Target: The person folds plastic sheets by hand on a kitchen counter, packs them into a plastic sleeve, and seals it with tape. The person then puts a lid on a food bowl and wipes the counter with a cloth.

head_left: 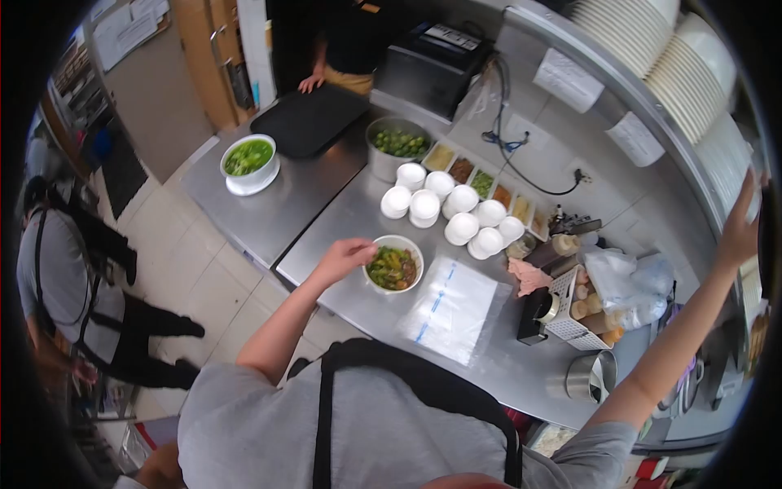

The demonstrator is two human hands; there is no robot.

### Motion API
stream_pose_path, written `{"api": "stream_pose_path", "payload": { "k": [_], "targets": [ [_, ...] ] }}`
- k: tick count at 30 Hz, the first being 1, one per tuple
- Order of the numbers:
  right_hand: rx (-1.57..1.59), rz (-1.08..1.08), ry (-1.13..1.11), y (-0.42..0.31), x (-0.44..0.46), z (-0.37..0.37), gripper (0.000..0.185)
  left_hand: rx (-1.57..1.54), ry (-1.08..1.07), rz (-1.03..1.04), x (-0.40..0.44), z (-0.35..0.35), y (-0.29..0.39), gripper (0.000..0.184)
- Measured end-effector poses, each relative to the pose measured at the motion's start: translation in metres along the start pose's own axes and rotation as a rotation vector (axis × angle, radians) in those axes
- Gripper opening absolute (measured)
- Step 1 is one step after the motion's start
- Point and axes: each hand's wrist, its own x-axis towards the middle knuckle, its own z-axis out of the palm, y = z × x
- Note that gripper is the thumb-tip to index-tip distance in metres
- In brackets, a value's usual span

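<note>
A white bowl [418,254] of dark greens and brownish pieces stands near the front edge of the steel counter. At its left rim is my left hand [349,259], fingers closed and seeming to pinch the edge. My right hand [740,218] is raised far to the right, beside the shelf with stacked white dishes [707,73]. Its fingers are stretched out, and the view's dark edge hides part of what lies beyond them. Just right of the bowl lies a pack of clear plastic bags [456,310] with blue print.
Several white cups [463,198] stand behind the bowl, near a metal pot of greens [399,145] and topping containers [482,181]. A green-filled bowl [248,156] and black tray [309,120] sit left. A white basket [574,326] stands right. Two other people are nearby.
</note>
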Motion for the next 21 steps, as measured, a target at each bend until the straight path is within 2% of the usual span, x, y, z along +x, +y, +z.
{"api": "stream_pose_path", "payload": {
  "k": [1,2,3,4,5,6,7,9,10,12,13,15,16,19,21],
  "targets": [
    [0.087,0.107,-0.108,-0.038,-0.028,-0.013,0.034,-0.215,-0.072,-0.05,-0.004,0.01,0.016,0.041],
    [0.149,0.053,-0.202,-0.08,-0.053,-0.029,0.032,-0.454,-0.157,-0.067,-0.004,0.019,0.027,0.044],
    [0.698,0.504,-0.157,-0.141,-0.078,-0.032,0.028,-0.692,-0.239,-0.077,-0.006,0.026,0.037,0.048],
    [0.712,0.406,-0.353,-0.187,-0.11,-0.051,0.026,-0.828,-0.321,-0.092,-0.009,0.034,0.052,0.049],
    [0.825,0.199,-0.523,-0.222,-0.118,-0.061,0.019,-0.963,-0.407,-0.102,-0.011,0.041,0.061,0.051],
    [1.04,0.07,-0.4,-0.257,-0.117,-0.066,0.012,-0.968,-0.39,-0.118,-0.012,0.048,0.059,0.051],
    [1.094,0.085,-0.504,-0.285,-0.129,-0.075,0.006,-1.006,-0.362,-0.13,-0.012,0.054,0.058,0.046],
    [1.167,0.151,-0.582,-0.325,-0.152,-0.091,0.007,-1.045,-0.331,-0.153,-0.013,0.058,0.05,0.041],
    [1.174,0.159,-0.587,-0.337,-0.167,-0.098,0.007,-0.935,-0.271,-0.165,-0.012,0.058,0.043,0.035],
    [1.009,0.665,-0.692,-0.352,-0.186,-0.111,0.013,-0.824,-0.213,-0.194,-0.016,0.059,0.032,0.03],
    [1.012,0.672,-0.703,-0.359,-0.188,-0.116,0.013,-0.767,-0.197,-0.205,-0.019,0.06,0.027,0.026],
    [1.385,1.979,-0.57,-0.374,-0.183,-0.123,0.024,-0.713,-0.18,-0.231,-0.027,0.067,0.021,0.023],
    [1.426,2.0,-0.805,-0.373,-0.184,-0.126,0.03,-0.669,-0.233,-0.211,-0.032,0.075,0.021,0.024],
    [1.579,2.138,-0.754,-0.401,-0.21,-0.127,0.03,-0.586,-0.315,-0.184,-0.041,0.088,0.01,0.025],
    [1.49,2.184,-0.739,-0.409,-0.221,-0.116,0.029,-0.38,-0.267,-0.176,-0.043,0.086,0.008,0.024]
  ]
}}
